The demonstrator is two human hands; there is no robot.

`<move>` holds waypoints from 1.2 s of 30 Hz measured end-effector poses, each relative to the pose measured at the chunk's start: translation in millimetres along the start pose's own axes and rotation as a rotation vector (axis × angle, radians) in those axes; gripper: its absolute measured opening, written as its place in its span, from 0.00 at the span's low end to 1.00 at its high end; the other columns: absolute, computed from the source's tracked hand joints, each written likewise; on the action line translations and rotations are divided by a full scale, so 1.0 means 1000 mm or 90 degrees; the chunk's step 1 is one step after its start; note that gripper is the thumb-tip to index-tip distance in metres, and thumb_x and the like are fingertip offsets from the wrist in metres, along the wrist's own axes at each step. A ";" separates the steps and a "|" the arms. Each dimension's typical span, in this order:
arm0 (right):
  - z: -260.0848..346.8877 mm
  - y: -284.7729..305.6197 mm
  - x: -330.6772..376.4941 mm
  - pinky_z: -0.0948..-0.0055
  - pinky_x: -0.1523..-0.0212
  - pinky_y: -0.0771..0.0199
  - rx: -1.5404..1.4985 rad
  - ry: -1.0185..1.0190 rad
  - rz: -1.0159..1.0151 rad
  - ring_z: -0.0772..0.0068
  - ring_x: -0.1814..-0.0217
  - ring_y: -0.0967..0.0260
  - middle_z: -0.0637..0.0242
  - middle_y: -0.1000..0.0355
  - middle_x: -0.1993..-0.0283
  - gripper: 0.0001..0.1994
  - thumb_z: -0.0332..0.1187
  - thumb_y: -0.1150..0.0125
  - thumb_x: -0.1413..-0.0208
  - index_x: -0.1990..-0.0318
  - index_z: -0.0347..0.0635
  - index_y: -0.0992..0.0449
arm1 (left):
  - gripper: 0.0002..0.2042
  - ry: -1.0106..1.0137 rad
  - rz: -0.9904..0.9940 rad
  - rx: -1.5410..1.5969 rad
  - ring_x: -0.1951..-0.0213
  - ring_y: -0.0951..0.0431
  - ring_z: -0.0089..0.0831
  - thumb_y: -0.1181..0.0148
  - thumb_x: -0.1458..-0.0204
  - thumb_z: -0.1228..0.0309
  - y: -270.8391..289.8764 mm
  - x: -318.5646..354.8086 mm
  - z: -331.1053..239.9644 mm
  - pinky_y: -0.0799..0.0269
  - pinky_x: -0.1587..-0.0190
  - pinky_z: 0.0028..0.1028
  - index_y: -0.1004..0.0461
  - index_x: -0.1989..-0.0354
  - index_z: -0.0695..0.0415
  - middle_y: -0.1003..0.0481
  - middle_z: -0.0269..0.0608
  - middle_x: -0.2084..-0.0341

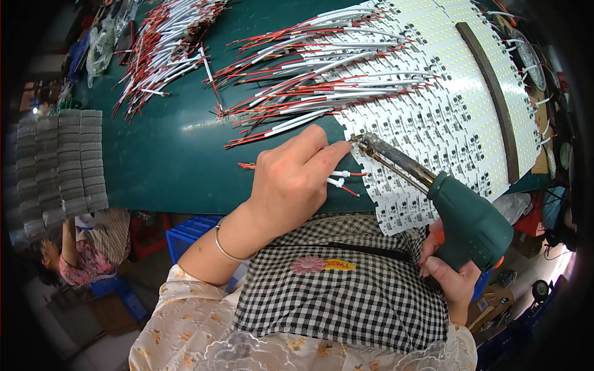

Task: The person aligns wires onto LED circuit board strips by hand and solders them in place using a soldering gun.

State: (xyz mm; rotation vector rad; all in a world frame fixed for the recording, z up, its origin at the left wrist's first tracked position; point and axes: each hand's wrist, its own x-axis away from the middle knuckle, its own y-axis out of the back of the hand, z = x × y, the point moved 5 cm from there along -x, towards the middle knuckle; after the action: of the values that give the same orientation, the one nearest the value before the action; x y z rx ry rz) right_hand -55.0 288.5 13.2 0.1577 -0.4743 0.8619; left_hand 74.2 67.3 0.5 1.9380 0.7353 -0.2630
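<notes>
My right hand (456,279) grips the handle of a dark green soldering gun (470,222). Its long metal tip reaches up and left to the edge of white LED circuit boards (396,213), which overlap in a sheet. My left hand (294,170) is closed in a pinch beside that tip, and its fingertips meet the board edge there. White-sleeved wires (339,174) with red ends pass under the left hand and stick out on both sides of it. The exact joint between fingertips and tip is too small to make out.
Bundles of red and white wires (309,80) lie across the boards, and a larger pile of wires (170,49) is at the far left. A dark bar (492,93) rests on the boards. Grey stacked strips (62,167) stand at the green table's (167,167) left edge. Another person (93,247) is beyond.
</notes>
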 end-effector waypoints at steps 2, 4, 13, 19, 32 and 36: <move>-0.002 0.005 0.002 0.78 0.80 0.30 0.060 0.019 -0.042 0.73 0.79 0.34 0.57 0.32 0.72 0.31 0.26 0.37 0.60 0.46 0.26 0.38 | 0.15 0.000 -0.001 -0.003 0.81 0.30 0.31 0.44 0.66 0.85 0.000 0.000 0.000 0.35 0.83 0.30 0.24 0.66 0.60 0.36 0.36 0.80; 0.006 0.002 -0.002 0.78 0.82 0.30 0.007 0.049 -0.045 0.73 0.81 0.35 0.58 0.33 0.74 0.31 0.27 0.36 0.61 0.47 0.25 0.39 | 0.15 -0.002 -0.001 -0.008 0.81 0.30 0.31 0.44 0.66 0.85 0.000 0.001 0.000 0.35 0.83 0.29 0.24 0.66 0.60 0.36 0.36 0.80; 0.014 0.016 -0.001 0.78 0.90 0.34 -0.087 0.169 -0.066 0.75 0.89 0.39 0.58 0.36 0.81 0.35 0.33 0.32 0.61 0.50 0.16 0.43 | 0.14 -0.015 -0.021 -0.014 0.81 0.29 0.33 0.43 0.67 0.85 0.000 0.001 0.001 0.34 0.82 0.30 0.23 0.68 0.60 0.34 0.37 0.80; 0.007 0.014 0.011 0.79 0.88 0.33 -0.051 0.131 -0.073 0.75 0.88 0.38 0.58 0.34 0.80 0.35 0.34 0.31 0.61 0.49 0.19 0.41 | 0.21 0.119 0.087 0.182 0.78 0.28 0.32 0.51 0.69 0.92 0.000 -0.007 0.015 0.34 0.76 0.27 0.20 0.67 0.59 0.32 0.40 0.80; 0.000 0.004 0.015 0.78 0.74 0.30 -0.043 -0.006 -0.013 0.73 0.72 0.33 0.55 0.30 0.68 0.29 0.24 0.37 0.61 0.45 0.31 0.35 | 0.23 0.100 0.070 0.181 0.78 0.29 0.32 0.50 0.71 0.91 -0.001 -0.003 0.019 0.35 0.76 0.26 0.19 0.66 0.57 0.30 0.39 0.78; -0.004 0.003 0.013 0.78 0.76 0.31 -0.022 -0.011 -0.019 0.74 0.75 0.34 0.55 0.31 0.70 0.32 0.26 0.37 0.60 0.43 0.29 0.38 | 0.23 0.091 0.079 0.182 0.78 0.29 0.32 0.50 0.71 0.91 -0.002 -0.004 0.017 0.35 0.76 0.27 0.19 0.66 0.57 0.30 0.39 0.78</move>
State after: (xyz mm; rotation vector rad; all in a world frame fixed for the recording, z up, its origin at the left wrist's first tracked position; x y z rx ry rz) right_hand -48.4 300.8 15.6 0.1405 -0.5013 0.8228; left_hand 72.5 51.4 -7.1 2.2830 0.6951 -0.1611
